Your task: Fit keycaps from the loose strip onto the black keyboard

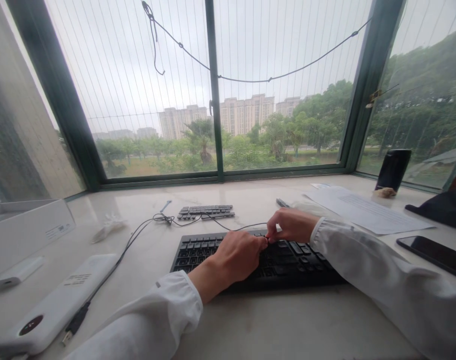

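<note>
A black keyboard (198, 252) lies on the pale marble sill in front of me. My left hand (237, 257) rests over its middle with the fingers curled under. My right hand (291, 225) hovers over the keyboard's upper right part, fingers pinched together. The two hands' fingertips meet at one spot above the keys, closed on something too small to name. Both arms wear white sleeves. A row of loose dark keycaps (205, 212) lies behind the keyboard, beside a thin cable (164, 219).
A white power bank (51, 310) with a USB plug lies at front left, a white box (29, 227) behind it. Papers (366, 210), a pen (282, 203), a black phone (434, 255) and a dark upright object (393, 169) are at right. Large windows stand behind the sill.
</note>
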A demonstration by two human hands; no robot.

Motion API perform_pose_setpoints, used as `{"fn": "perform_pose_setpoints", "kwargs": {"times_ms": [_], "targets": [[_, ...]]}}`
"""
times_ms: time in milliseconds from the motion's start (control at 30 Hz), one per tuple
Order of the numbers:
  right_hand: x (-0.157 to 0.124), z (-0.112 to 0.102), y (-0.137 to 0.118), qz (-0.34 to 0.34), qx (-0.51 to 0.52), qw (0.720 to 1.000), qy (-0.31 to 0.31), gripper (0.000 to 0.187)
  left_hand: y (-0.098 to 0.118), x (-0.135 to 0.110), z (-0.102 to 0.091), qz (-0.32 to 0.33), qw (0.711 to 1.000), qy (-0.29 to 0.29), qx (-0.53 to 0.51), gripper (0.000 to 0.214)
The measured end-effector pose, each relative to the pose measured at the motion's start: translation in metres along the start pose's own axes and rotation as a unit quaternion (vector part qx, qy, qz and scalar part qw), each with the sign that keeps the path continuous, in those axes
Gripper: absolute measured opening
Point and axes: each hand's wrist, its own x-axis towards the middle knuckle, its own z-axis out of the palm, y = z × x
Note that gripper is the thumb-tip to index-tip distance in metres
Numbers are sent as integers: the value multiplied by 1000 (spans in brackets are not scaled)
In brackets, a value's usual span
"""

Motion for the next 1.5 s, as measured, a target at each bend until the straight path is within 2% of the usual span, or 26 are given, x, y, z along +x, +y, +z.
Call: {"fn": "perform_pose_setpoints", "kwargs": {"times_ms": [233,600,867,1100,1500], "targets": [[-3,3,-4,10,-48,998,30,9,4,0,2,5,1000,2,24,26],[-5,11,12,-15,38,998,45,27,2,-1,-1,-16,999,8,34,37],[-4,11,14,-26,43,998,46,28,-1,-2,4,-27,999,23,20,41],[-4,11,13,-18,54,998,38,32,0,-1,3,-37,999,10,16,42],[-7,12,11,-26,21,998,50,25,-2,-1,7,-40,999,27,18,44]]}}
